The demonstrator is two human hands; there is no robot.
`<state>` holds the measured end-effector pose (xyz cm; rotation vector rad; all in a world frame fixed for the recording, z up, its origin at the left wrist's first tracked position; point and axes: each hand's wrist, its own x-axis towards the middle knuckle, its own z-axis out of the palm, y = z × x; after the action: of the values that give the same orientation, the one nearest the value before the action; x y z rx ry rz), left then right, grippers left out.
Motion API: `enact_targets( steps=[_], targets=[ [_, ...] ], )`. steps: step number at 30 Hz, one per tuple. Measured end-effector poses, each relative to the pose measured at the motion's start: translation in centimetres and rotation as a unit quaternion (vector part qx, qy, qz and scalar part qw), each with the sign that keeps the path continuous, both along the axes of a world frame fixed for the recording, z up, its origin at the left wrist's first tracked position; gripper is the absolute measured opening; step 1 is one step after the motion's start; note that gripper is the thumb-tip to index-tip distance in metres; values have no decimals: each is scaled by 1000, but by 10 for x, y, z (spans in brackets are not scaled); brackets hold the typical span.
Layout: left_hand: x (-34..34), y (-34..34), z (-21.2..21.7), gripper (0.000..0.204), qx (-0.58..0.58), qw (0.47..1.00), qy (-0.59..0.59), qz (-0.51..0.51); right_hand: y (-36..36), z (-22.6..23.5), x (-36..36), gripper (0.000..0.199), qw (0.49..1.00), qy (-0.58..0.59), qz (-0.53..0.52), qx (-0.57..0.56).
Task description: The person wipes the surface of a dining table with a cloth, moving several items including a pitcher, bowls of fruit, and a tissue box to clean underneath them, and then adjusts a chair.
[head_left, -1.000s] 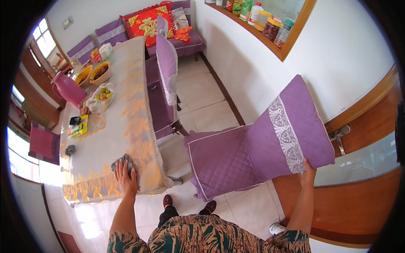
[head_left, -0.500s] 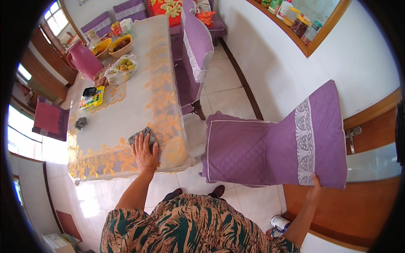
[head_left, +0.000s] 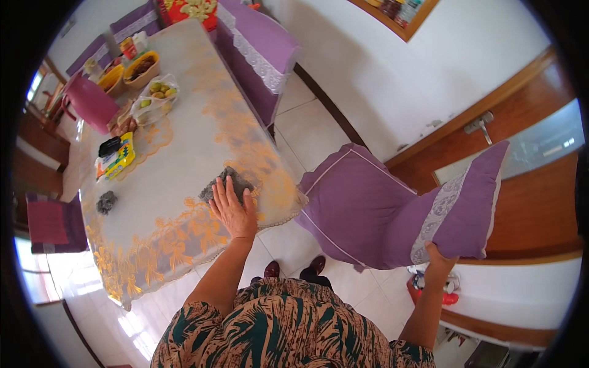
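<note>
On table, bowl holding fruit

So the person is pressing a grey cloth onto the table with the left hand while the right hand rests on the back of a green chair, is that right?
Not quite: the chair is covered in purple, not green. The head view shows the right hand gripping the top of its backrest, the chair tipped away from the table. The rest holds: the left hand lies flat on a grey cloth on the tablecloth.
</note>
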<state>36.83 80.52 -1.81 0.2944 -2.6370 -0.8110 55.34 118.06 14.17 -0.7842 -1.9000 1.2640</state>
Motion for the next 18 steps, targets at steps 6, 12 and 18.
enact_targets(
  steps=[6, 12, 18],
  targets=[
    [33, 17, 41, 70, -28, 977, 116, -176, -30, 4, 35, 45, 999, 9, -37, -20],
    [154, 140, 68, 94, 254, 738, -46, -623, -81, -18, 85, 53, 998, 24, -52, 36],
    [247, 189, 65, 84, 327, 699, -91, -629, -103, -12, 162, 30, 965, -156, 202, -62]
  ],
)
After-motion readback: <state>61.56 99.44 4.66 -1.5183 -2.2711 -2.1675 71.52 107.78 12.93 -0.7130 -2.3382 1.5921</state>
